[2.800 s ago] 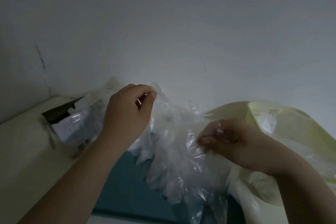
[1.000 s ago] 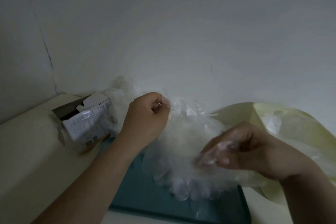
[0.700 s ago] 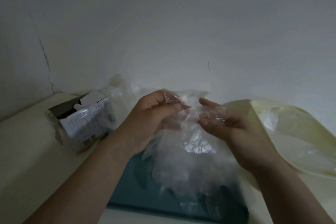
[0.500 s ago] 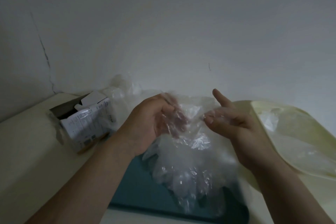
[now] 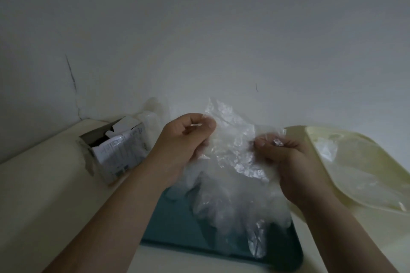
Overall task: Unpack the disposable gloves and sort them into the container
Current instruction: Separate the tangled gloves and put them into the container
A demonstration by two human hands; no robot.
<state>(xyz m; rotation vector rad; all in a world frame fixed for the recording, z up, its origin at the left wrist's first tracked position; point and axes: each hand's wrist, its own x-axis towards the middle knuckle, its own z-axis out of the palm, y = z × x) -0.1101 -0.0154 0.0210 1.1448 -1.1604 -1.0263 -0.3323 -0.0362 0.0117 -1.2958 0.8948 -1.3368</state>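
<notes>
- Counter (image 5: 44, 195), cream, carries every item; positions below are given from the teal tray (image 5: 173, 224).
- Teal tray lies directly beneath the work, apparently to catch anything dropped.
- Cream tub (image 5: 381, 162), just right of the tray, already holds some clear film. It is judged to be the receiving container, set within easy reach.
- Glove bundle (image 5: 233, 175), clear plastic, hangs above the tray between both hands; not yet in the tub.
- Opened carton (image 5: 115, 153), left of the tray, lies on its side.
- Left hand (image 5: 184, 139) pinches the bundle's upper edge, fingers curled. Right hand (image 5: 286, 157) clamps the opposite edge, seemingly to peel one glove free.
</notes>
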